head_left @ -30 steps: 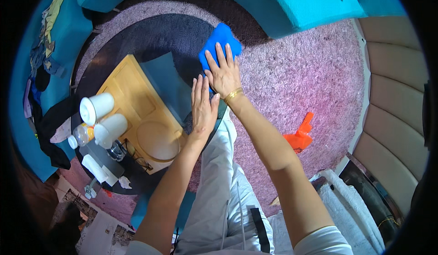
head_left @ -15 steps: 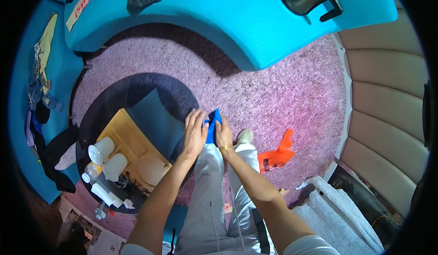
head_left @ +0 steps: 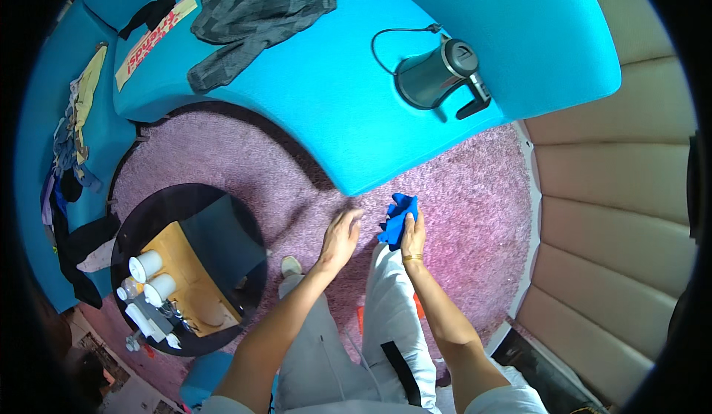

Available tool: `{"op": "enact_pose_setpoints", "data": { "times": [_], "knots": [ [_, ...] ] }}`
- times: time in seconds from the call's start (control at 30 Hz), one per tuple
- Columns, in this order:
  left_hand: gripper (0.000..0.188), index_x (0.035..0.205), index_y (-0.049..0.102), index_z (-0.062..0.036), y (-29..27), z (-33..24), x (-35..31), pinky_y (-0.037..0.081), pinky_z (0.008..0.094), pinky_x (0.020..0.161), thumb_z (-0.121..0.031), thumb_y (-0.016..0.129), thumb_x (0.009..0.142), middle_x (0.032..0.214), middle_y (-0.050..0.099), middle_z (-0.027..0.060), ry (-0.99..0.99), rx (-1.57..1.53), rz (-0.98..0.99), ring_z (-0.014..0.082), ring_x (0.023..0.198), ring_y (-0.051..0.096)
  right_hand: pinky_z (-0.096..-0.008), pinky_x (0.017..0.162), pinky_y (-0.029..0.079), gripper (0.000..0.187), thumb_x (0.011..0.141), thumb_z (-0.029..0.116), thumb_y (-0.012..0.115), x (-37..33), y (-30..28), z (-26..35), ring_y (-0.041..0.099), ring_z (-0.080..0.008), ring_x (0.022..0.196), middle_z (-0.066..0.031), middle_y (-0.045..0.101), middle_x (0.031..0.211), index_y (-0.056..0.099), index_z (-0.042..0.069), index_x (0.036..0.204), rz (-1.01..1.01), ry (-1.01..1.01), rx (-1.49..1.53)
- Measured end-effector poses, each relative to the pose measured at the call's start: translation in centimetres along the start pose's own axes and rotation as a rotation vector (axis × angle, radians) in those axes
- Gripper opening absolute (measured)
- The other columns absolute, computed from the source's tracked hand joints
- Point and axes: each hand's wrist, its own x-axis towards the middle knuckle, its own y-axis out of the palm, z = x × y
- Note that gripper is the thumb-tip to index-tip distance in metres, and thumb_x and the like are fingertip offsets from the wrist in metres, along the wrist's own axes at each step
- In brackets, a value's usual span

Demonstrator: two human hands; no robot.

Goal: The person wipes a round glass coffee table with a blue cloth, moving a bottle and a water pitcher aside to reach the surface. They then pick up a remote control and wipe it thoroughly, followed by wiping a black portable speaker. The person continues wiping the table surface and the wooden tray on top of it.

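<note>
A crumpled piece of blue cloth (head_left: 397, 220) is in my right hand (head_left: 413, 239), its fingers closed round the cloth's right side. The cloth's ragged edge sticks out to the left, and its exact kind cannot be made out. My left hand (head_left: 340, 239) is off to the left of it, empty, with its fingers stretched forward and loosely bent. Both hands are above the purple carpet (head_left: 356, 205), a little short of the corner of the turquoise sofa (head_left: 348, 169).
On the sofa are a dark kettle (head_left: 430, 77) with a cord and a dark grey shirt (head_left: 267, 10). A round dark table (head_left: 252, 266) at the left bears a wooden tray (head_left: 194, 273) and white cups (head_left: 146, 266). Clothes (head_left: 87, 103) lie along the left seat. An orange bag (head_left: 420, 306) shows partly behind my leg.
My left hand has let go of the blue cloth and moved away from it. The cloth, still in my right hand, has spread out. The view has shifted toward the sofa as I step forward.
</note>
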Motion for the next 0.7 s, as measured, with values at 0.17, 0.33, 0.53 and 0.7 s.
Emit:
{"op": "enact_pose_setpoints", "data": {
  "times": [0.17,0.33,0.53,0.7],
  "knots": [
    [0.024,0.107,0.052,-0.0015,9.5,-8.4,11.9,0.046,0.0350,0.080,-0.009,0.053,0.084,0.100,0.060,0.0160,-0.092,-0.299,-0.083,0.0283,0.094,0.058,-0.0349,0.079,0.044,0.038,0.091,0.023,0.041,6.7,-7.1,2.9,0.059,-0.0256,0.087,-0.0170,0.059,0.100,0.042,0.005,0.125,0.040,-0.015,-0.400],
    [0.057,0.129,0.027,-0.0027,16.6,-14.4,20.2,0.044,0.0337,0.085,-0.019,0.058,0.084,0.116,0.051,0.0183,-0.165,-0.400,-0.195,0.0245,0.108,0.049,-0.0323,0.076,0.045,0.037,0.091,0.024,0.041,11.4,-13.4,3.5,0.057,-0.0216,0.084,-0.0140,0.059,0.097,0.045,0.001,0.120,0.019,-0.008,-0.372],
    [0.093,0.135,0.001,0.0071,18.9,-18.4,24.4,0.039,0.0326,0.090,-0.034,0.064,0.079,0.120,0.048,0.0209,-0.384,-0.549,-0.314,0.0274,0.111,0.047,-0.0317,0.077,0.045,0.034,0.092,0.021,0.040,14.3,-16.4,4.2,0.056,-0.0195,0.083,-0.0122,0.058,0.095,0.046,0.001,0.118,-0.002,0.025,-0.320],
    [0.101,0.131,-0.005,0.0121,19.1,-19.3,26.6,0.042,0.0337,0.083,-0.040,0.062,0.078,0.108,0.052,0.0230,-0.424,-0.618,-0.415,0.0292,0.097,0.054,-0.0298,0.082,0.041,0.036,0.091,0.020,0.044,14.5,-15.6,2.9,0.053,-0.0186,0.091,-0.0127,0.056,0.103,0.045,0.000,0.119,0.062,0.106,-0.258]
  ]
}}
